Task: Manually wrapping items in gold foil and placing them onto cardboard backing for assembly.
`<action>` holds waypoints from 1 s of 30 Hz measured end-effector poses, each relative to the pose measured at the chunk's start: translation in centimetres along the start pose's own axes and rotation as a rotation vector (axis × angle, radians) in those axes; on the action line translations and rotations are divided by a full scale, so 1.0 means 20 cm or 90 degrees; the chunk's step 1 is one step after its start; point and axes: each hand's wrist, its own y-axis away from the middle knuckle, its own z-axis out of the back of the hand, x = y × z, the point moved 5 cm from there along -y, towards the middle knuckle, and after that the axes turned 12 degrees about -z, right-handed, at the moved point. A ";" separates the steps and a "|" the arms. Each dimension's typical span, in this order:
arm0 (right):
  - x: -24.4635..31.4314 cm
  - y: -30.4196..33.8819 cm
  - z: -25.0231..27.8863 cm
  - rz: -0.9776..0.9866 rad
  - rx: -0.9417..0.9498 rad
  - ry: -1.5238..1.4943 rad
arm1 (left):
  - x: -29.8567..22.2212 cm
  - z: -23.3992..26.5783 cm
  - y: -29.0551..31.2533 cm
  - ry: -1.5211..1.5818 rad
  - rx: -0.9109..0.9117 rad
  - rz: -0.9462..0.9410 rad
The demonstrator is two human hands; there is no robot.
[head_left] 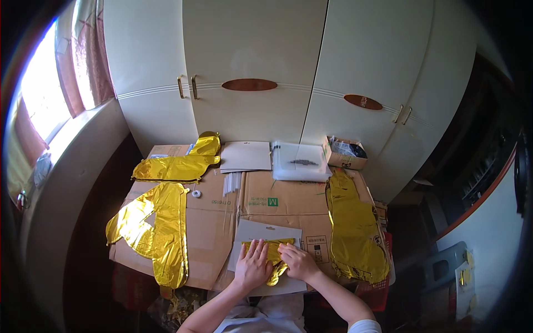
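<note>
A folded gold foil balloon lies on a pale grey card near the front edge of the cardboard. The card has a hanging slot at its top. My left hand rests on the foil's left part, with its fingers stretched out flat and pointing away. At the foil's right edge, my right hand has its fingers bent and closed on the foil. A narrow rounded end of the foil sticks out between my hands toward me. The foil beneath my palms is hidden.
Flat gold foil balloons lie at the back left, front left and right. Along the back are grey cards, clear plastic bags and a small box. White sticks and a white roll lie nearer.
</note>
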 end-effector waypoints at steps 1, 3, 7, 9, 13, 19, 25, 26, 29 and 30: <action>0.00 0.00 0.01 -0.008 0.013 -0.007 | 0.00 0.00 0.00 -0.004 0.001 -0.003; 0.01 -0.01 0.04 -0.022 0.037 -0.019 | -0.01 0.02 -0.01 -0.013 0.001 -0.009; 0.01 -0.03 0.10 0.003 0.066 -0.049 | -0.02 0.02 0.00 -0.024 -0.006 -0.013; 0.04 -0.07 0.13 -0.018 0.081 -0.028 | -0.01 0.02 0.00 -0.030 -0.004 -0.011; 0.09 -0.11 -0.05 -0.046 0.008 0.079 | -0.01 0.01 -0.01 -0.035 -0.006 -0.011; 0.07 -0.09 -0.12 -0.082 0.020 0.073 | -0.01 0.01 -0.01 -0.026 -0.023 -0.011; 0.03 -0.07 -0.06 -0.149 -0.020 0.131 | -0.02 0.01 -0.01 -0.037 -0.004 -0.006; 0.03 -0.06 -0.06 -0.158 -0.021 0.132 | -0.02 0.01 0.00 -0.039 -0.001 -0.006; 0.00 -0.06 -0.03 -0.180 -0.028 0.149 | -0.02 0.01 -0.01 -0.038 -0.002 -0.009; -0.01 -0.06 -0.03 -0.184 -0.031 0.158 | -0.02 0.01 -0.01 -0.037 -0.004 -0.009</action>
